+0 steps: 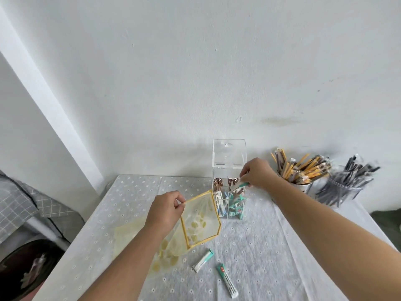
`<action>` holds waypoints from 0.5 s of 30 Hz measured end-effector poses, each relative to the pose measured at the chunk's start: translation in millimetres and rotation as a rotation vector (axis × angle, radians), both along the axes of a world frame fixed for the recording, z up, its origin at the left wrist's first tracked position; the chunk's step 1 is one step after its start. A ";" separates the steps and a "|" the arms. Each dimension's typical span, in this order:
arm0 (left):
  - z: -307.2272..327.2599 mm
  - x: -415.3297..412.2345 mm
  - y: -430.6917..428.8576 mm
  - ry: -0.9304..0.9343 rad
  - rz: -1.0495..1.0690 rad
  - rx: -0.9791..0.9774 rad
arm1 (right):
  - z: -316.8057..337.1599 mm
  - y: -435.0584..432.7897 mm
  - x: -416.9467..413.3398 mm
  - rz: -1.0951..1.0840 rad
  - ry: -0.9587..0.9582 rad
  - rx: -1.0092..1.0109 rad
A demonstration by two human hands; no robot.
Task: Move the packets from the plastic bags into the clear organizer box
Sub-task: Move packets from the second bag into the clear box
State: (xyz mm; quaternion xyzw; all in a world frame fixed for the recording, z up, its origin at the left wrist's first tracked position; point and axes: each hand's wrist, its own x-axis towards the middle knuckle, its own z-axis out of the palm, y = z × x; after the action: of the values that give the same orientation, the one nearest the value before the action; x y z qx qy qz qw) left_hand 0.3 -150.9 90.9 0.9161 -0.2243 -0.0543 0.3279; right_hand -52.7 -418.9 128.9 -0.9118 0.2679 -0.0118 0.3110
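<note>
Tilting packet (242,185) (teal end rightward)

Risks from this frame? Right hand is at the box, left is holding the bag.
1. The right hand pinches a teal packet over the clear organizer box; the compartment below looks crowded, so it may jam or spill over.
2. The left hand holds the yellow-rimmed bag close beside the box and could nudge it.
3. Two loose packets on the tablecloth may get missed.

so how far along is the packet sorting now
Done: the clear organizer box already holds many packets. In hand: the right hand lowers a teal packet in; the left hand holds the yellow-edged plastic bag. Left: two teal-tipped packets on the tablecloth.
</note>
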 end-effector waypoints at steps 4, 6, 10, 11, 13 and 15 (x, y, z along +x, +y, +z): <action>0.4 -0.7 -2.0 0.002 -0.003 -0.012 | -29.4 0.9 11.4 -0.108 0.008 -0.088; 0.7 -0.4 -2.4 0.007 0.002 -0.016 | -40.0 2.7 15.1 -0.111 0.047 -0.102; -0.9 -0.1 -4.1 0.020 0.003 -0.016 | -57.2 6.0 18.5 -0.037 0.103 -0.097; -1.1 -0.2 -4.7 0.021 0.004 -0.016 | -59.2 5.9 18.7 -0.029 0.114 -0.094; -1.7 1.2 -5.9 0.016 0.006 -0.019 | -60.1 4.1 19.5 -0.014 0.119 -0.089; -2.5 2.2 -7.3 0.018 0.008 -0.022 | -60.3 1.4 19.2 0.019 0.119 -0.088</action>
State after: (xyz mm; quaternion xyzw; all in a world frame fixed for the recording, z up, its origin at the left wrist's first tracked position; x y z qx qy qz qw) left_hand 2.5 -158.2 88.4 0.9128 -0.2185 -0.0589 0.3400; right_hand -33.4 -417.5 68.6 -0.9262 0.2765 0.0334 0.2541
